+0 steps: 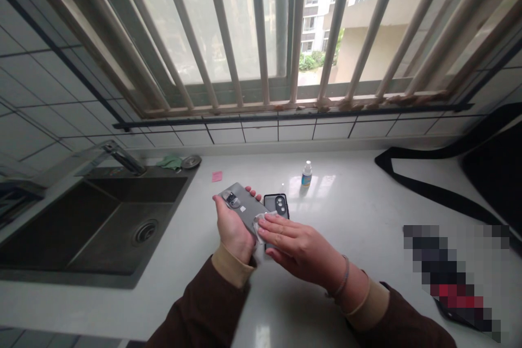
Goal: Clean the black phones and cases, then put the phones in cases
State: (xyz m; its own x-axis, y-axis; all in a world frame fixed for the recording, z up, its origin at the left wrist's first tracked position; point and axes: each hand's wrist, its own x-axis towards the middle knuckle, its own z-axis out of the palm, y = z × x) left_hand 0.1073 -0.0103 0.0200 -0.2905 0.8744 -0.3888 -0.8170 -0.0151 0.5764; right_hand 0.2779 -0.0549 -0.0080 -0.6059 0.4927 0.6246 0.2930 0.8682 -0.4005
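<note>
Two hands on one grey phone (243, 207): left hand (232, 228) fingers wrap its edges, right hand (296, 247) fingers press a small wipe (259, 221) flat on it. Black case (277, 205) lies just beyond the right fingertips. Risk: wiping pressure could slide the phone out of that edge grip onto the counter (350, 201).

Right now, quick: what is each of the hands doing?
Left hand: closed around a grey phone, its back up.
Right hand: fingers flat, pressing a small white wipe onto the phone.
</note>
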